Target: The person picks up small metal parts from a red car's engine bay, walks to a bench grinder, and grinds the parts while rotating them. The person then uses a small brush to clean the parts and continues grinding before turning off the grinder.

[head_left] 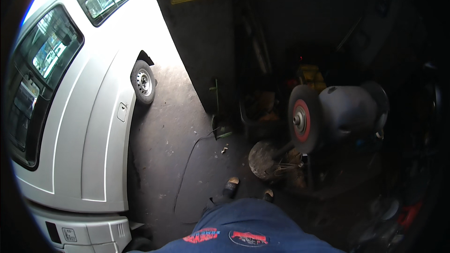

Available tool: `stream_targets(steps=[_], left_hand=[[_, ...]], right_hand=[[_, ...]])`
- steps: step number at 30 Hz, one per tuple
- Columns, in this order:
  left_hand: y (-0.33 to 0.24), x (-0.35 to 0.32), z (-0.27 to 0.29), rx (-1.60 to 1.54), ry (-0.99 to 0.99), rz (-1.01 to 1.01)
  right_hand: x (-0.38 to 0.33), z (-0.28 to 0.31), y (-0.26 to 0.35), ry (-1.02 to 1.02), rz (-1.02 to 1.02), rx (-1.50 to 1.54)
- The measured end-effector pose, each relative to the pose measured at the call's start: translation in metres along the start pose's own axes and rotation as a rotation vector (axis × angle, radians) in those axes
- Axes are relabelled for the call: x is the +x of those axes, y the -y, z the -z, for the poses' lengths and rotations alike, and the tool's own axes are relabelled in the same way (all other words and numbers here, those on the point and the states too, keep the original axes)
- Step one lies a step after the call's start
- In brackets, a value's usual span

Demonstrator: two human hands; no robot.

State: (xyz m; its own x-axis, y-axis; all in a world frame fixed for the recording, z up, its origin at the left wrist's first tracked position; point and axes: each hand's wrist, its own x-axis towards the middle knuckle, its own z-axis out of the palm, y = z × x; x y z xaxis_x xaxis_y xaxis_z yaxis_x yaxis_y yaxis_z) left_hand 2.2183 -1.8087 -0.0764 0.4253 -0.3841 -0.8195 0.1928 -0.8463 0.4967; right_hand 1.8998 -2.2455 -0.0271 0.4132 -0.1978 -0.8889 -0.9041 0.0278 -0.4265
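Note:
Neither my left hand nor my right hand shows in the head view. Below me are my dark blue shirt (pixel 248 225) and the tips of my sandalled feet (pixel 231 186). Just ahead to the right stands a bench grinder with a grey rounded motor body (pixel 348 111). Its dark grinding wheel (pixel 303 136) has a red centre and faces left. I cannot tell whether the wheel is turning. Under the wheel lies a round, worn plate (pixel 261 160), with what look like thin wires or scraps beside it.
A silver van (pixel 101 131) fills the left side, its wheel (pixel 143 82) on the dark floor (pixel 161 145). A dark pillar (pixel 194 37) bears a yellow sign. A thin cable (pixel 185 166) crosses the floor. A yellow object (pixel 311 77) sits behind the grinder; a red one (pixel 409 214) lies lower right.

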Motion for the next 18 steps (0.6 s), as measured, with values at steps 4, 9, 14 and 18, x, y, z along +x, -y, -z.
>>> stream_targets(steps=[4, 9, 14, 18], left_hand=[[-0.005, 0.000, 0.007, 0.006, -0.006, -0.014], [-0.016, -0.002, 0.014, 0.016, -0.011, -0.025], [-0.026, 0.004, 0.018, 0.028, -0.001, -0.022], [-0.031, 0.012, 0.025, 0.044, 0.002, -0.021]], right_hand=[[-0.001, -0.003, 0.005, 0.018, 0.015, 0.011], [-0.002, -0.005, 0.006, 0.048, 0.034, 0.028], [-0.003, -0.004, -0.005, 0.119, 0.027, 0.030], [-0.004, -0.002, -0.021, 0.267, 0.004, 0.010]])
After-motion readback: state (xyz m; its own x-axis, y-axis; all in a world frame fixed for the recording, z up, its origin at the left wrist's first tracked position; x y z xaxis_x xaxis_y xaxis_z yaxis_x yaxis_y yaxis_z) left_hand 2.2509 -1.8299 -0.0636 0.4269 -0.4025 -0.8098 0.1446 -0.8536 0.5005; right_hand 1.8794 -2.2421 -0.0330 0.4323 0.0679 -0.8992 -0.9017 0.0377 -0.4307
